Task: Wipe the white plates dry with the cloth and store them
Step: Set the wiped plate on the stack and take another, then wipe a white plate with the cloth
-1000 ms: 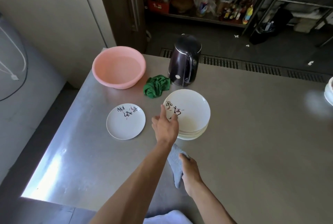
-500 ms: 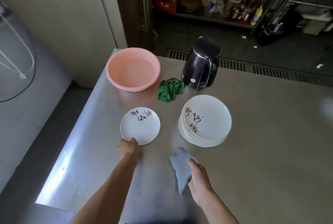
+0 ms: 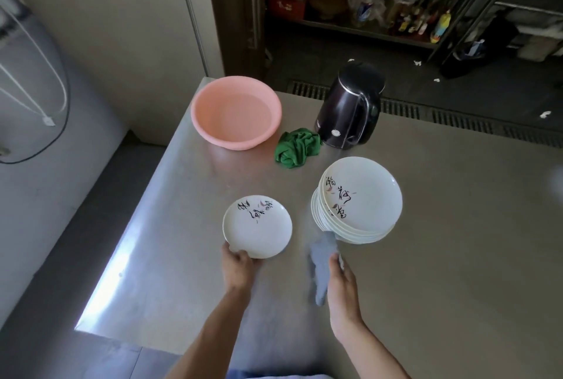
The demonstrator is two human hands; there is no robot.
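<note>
A single white plate [image 3: 259, 229] with black brush writing lies on the steel table, and my left hand [image 3: 238, 267] grips its near rim. To its right stands a stack of several white plates [image 3: 361, 200] with the same writing. My right hand [image 3: 340, 284] holds a grey cloth [image 3: 321, 266] just in front of the stack, the cloth hanging down toward the table.
A pink basin [image 3: 236, 112] sits at the table's far left corner, a crumpled green cloth [image 3: 297, 150] and a black kettle [image 3: 350, 107] behind the stack. The steel table [image 3: 457, 256] ends at a left edge near the single plate. Shelves with bottles stand beyond.
My left hand went from the stack's rim to the single plate and now grips its near edge. My right hand with the grey cloth has come closer to the stack.
</note>
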